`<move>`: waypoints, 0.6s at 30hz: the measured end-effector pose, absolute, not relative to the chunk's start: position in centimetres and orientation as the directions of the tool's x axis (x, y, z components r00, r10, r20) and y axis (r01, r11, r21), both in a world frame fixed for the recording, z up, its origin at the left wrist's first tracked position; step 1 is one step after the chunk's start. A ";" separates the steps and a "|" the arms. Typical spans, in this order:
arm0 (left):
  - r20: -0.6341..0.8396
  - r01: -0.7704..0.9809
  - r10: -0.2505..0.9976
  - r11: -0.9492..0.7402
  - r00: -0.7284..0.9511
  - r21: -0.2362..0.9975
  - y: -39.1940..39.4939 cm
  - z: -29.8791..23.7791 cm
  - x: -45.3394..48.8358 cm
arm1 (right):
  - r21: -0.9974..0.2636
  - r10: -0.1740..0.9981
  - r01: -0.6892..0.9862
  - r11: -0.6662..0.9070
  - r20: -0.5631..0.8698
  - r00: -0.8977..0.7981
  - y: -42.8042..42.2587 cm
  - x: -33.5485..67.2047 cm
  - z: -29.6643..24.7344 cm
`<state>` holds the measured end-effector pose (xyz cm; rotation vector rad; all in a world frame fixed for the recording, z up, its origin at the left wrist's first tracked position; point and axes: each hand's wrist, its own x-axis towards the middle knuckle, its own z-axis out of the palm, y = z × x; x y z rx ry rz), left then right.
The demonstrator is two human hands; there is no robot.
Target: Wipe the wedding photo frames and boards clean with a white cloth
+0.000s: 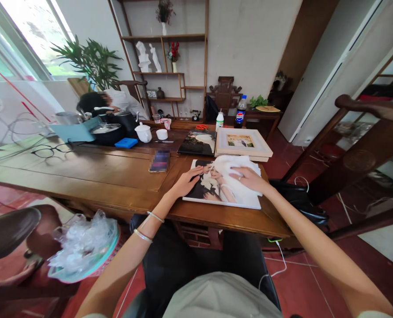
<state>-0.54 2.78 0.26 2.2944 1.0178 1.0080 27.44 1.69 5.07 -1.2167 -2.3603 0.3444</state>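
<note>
A photo album or photo panel with a couple's wedding picture lies flat at the table's front edge. My left hand rests on its left side, fingers stretched out over the picture and holding nothing. A bunched white cloth covers the upper right part of the picture. My right hand holds this cloth down against the surface, with a ring on one finger. Part of the cloth and the picture beneath it are hidden by the hand. Just behind lie a dark wedding photo panel and a white picture frame.
A blurred phone lies left of the panel. Behind it stand a white teapot, a white cup, a blue box and a cola bottle. Glasses lie far left. A person leans at the table's far side.
</note>
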 end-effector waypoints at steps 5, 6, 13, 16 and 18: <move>0.440 0.447 0.773 -0.627 0.457 0.638 2.7 0.3 -0.5 | -0.363 0.869 0.797 0.482 0.314 -0.383 2.8 28.6 4.1; 0.438 0.449 0.777 -0.623 0.452 0.641 2.7 0.3 -0.4 | -0.329 0.866 0.813 0.481 0.321 -0.382 2.1 28.7 4.0; 0.431 0.478 0.786 -0.614 0.443 0.628 2.7 0.3 -0.3 | -0.226 0.756 0.727 0.649 0.298 -0.583 -7.7 27.0 4.8; 0.438 0.486 0.778 -0.626 0.451 0.610 2.6 0.4 -0.3 | -0.271 0.675 0.618 0.738 0.279 -0.683 -11.0 25.5 5.3; 0.447 0.485 0.767 -0.638 0.460 0.598 2.5 0.5 -0.3 | -0.287 0.626 0.558 0.778 0.287 -0.725 -11.7 24.5 5.4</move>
